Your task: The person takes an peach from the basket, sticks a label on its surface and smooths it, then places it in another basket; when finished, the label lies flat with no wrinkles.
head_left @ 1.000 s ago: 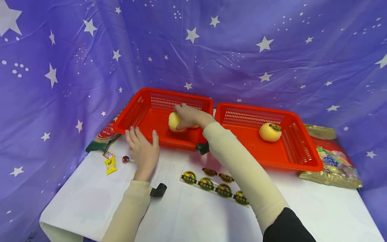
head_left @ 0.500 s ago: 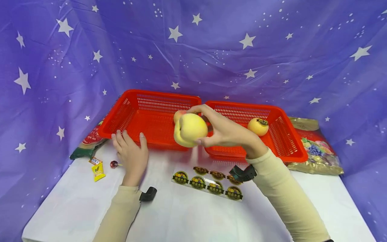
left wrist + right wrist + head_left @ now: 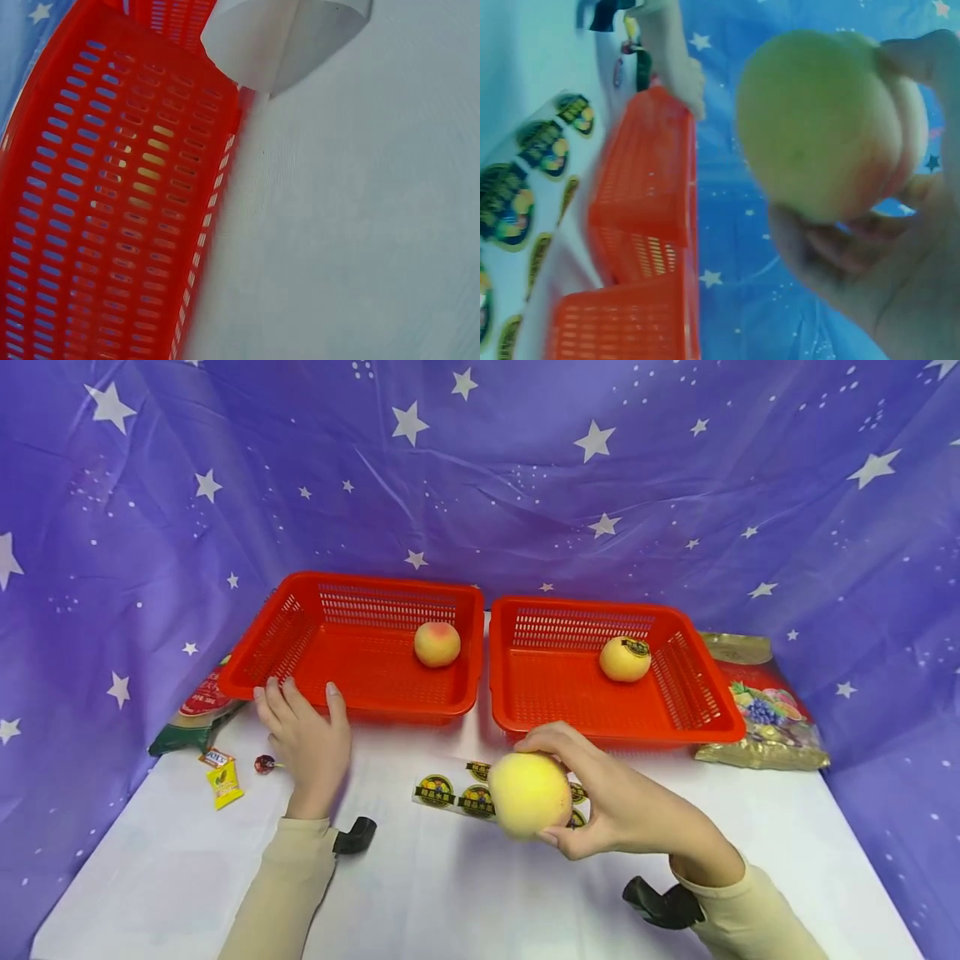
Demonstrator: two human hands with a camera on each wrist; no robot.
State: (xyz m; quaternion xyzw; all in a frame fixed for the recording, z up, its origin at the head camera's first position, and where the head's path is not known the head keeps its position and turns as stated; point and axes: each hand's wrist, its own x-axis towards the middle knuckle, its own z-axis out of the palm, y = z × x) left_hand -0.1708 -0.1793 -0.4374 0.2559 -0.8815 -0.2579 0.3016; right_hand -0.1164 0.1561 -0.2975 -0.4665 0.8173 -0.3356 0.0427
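A yellow peach is held up over the table by my right hand, thumb beneath and fingers round its far side. In the right wrist view the peach shows its crease and a faint blush. Behind it in the head view lies a sheet of round black-and-gold stickers, partly hidden. My left hand has its fingers extended at the front rim of the left red basket. Inside that basket sits a peach with a pink top. Another peach, bearing a sticker, rests in the right red basket.
Left of my left hand lie a lollipop, a yellow candy packet and a small orange-white wrapper. A green and red bag leans by the left basket. A gold and red fruit bag lies right of the right basket.
My right hand has lifted the peach out of the left basket and brought it right and nearer, over the sticker sheet. My left hand stays at the basket rim.
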